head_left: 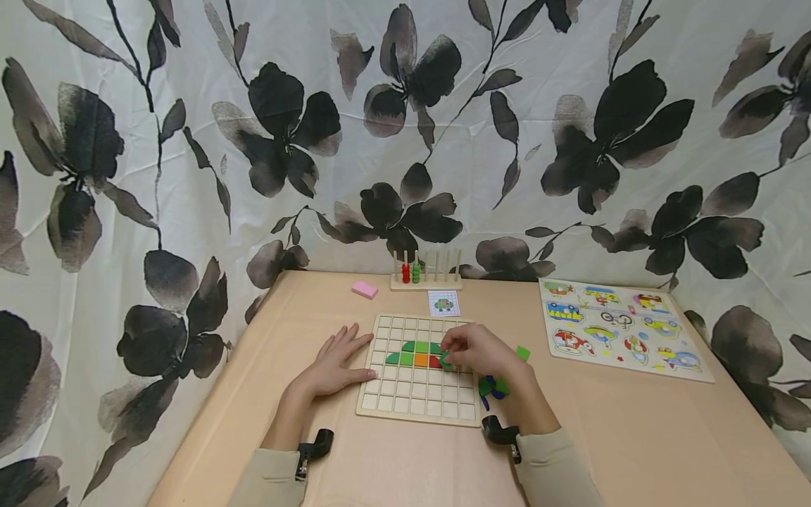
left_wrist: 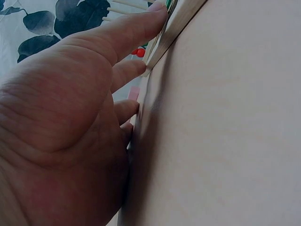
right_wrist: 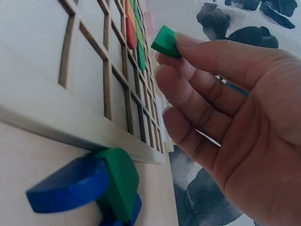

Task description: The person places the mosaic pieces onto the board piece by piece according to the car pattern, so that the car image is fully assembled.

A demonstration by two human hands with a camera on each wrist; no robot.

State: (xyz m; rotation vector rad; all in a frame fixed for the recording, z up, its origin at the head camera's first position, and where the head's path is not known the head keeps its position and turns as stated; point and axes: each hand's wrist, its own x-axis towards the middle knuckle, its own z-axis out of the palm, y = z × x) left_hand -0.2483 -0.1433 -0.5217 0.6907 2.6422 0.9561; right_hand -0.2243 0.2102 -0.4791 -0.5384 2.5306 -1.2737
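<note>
A wooden grid board (head_left: 418,405) lies on the table with green, orange (head_left: 421,360) and red pieces set in its middle cells. Over the right part of these pieces, my right hand (head_left: 479,350) pinches a small green block (right_wrist: 165,42) between thumb and index finger. The right wrist view shows that block held off the board, its other fingers loosely bent. My left hand (head_left: 331,367) rests along the board's left side, fingers spread and the thumb at its edge. A card (head_left: 444,303) with a coloured grid picture lies just behind the board.
Loose blue (right_wrist: 68,184) and green pieces (right_wrist: 121,181) are heaped by the board's right edge, with a green square (head_left: 522,353) farther back. Behind stand a pegged rack (head_left: 426,286) with red and green beads and a pink block (head_left: 364,289). A vehicle picture board (head_left: 624,331) lies right.
</note>
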